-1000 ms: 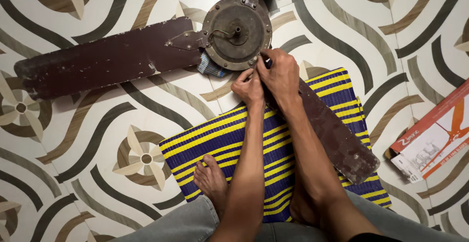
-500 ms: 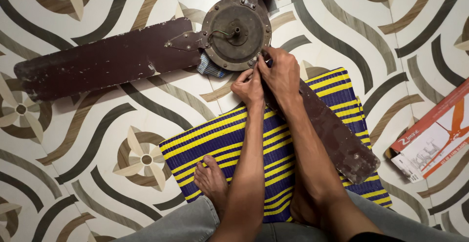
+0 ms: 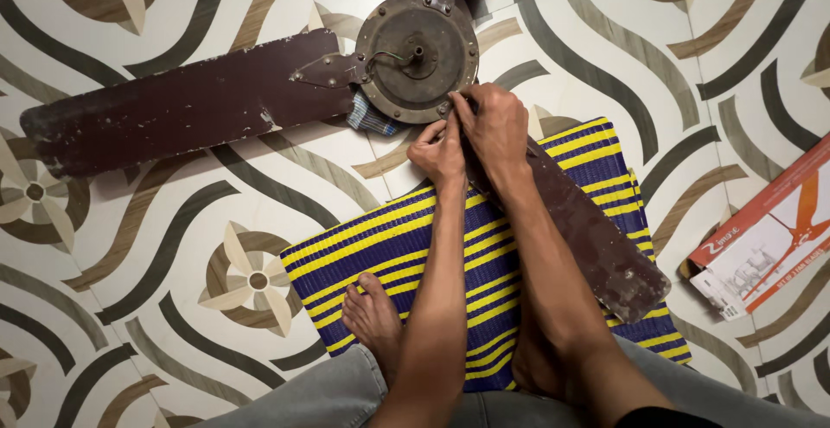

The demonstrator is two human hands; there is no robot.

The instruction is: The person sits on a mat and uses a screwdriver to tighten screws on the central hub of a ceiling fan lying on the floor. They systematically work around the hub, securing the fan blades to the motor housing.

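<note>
Brown and rusty, the round fan motor (image 3: 418, 54) lies flat on the floor (image 3: 718, 73), seen from the head camera looking straight down. One long dark blade (image 3: 173, 115) sticks out to the left. A second blade (image 3: 596, 246) runs down to the right, over a blue and yellow striped mat (image 3: 389, 246).

Both hands meet at the lower right edge of the motor, where the second blade joins it. The left hand (image 3: 439, 153) has its fingers pinched close together on something very small there. I cannot tell what it is, because the fingers hide it. The right hand (image 3: 494, 125) is curled shut over the joint, pressing on the blade's end and the motor rim. What it has in its grip is hidden too.

A tiny part like a screw could slip out of pinched fingers here, I think. It could roll off and be hard to spot on the busy floor. The metal edge looks rough, so it might scrape a finger if a hand slid.

A bare foot (image 3: 373, 317) rests on the mat, and grey trouser legs show at the bottom. A bit of checked cloth (image 3: 370, 118) peeks out under the motor. An orange and white box (image 3: 765, 238) lies well off to the right. The floor is shiny tile with wavy brown and grey lines and flower shapes.
</note>
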